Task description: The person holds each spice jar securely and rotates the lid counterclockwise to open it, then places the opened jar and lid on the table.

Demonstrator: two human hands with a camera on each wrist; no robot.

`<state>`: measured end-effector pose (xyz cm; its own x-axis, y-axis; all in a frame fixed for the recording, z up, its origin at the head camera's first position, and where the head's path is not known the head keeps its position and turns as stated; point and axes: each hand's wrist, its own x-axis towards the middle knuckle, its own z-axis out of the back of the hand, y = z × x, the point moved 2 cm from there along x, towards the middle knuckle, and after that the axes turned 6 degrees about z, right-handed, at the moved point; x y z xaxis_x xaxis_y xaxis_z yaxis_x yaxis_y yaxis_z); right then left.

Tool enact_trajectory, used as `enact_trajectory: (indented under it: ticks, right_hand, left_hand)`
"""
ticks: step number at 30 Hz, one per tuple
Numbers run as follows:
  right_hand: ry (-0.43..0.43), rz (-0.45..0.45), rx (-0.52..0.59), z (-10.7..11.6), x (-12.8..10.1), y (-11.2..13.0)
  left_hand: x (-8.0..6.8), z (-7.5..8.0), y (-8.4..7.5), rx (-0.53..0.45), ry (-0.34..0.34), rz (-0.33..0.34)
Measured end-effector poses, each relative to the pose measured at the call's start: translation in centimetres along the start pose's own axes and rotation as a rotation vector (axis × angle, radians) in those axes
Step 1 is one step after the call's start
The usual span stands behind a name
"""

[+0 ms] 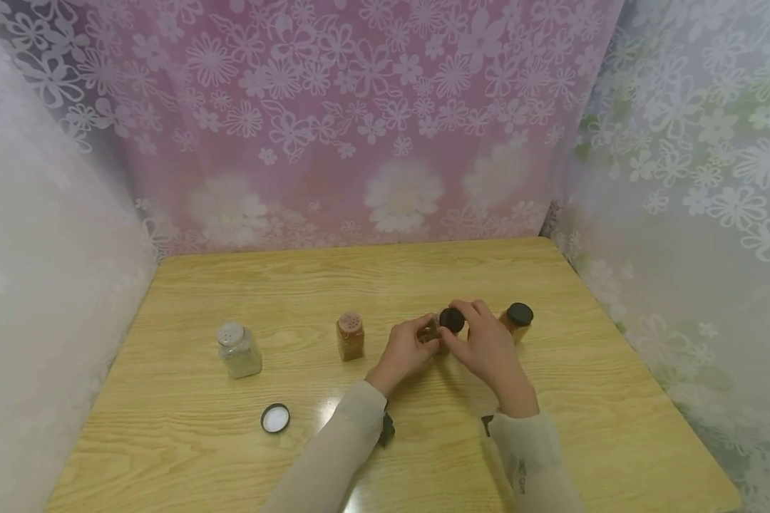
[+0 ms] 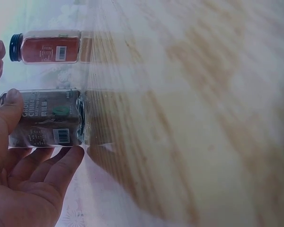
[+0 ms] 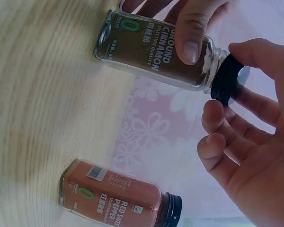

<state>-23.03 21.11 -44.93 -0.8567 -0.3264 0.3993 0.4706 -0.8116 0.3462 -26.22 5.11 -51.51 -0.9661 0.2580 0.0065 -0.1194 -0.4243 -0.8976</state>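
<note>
Left grip (image 2: 19,184) clasps the brown cinnamon jar (image 3: 154,49); right grip (image 3: 248,142) pinches its black cap (image 3: 226,80).

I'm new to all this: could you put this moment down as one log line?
left hand: grips cinnamon jar | right hand: holds black cap at jar mouth | red pepper jar: capped, beside | table

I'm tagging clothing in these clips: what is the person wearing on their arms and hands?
Both arms wear long, pale beige sleeves that end at the wrists: left sleeve, right sleeve. The right sleeve bears a small dark marking, too small to read. A black device sits at each wrist. The left hand and right hand are bare: no gloves or rings visible.
</note>
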Motion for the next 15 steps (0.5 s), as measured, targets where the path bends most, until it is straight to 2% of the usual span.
enact_trajectory:
  ticks: [7, 15]
  right_hand:
    - [-0.049, 0.022, -0.02, 0.0, -0.9, 0.1]
    - [-0.08, 0.008, -0.039, 0.2, -2.4, 0.0]
  left_hand:
    - [0.0, 0.0, 0.0, 0.018, -0.012, -0.011]
    - [-0.2, 0.1, 0.0, 0.058, -0.007, 0.002]
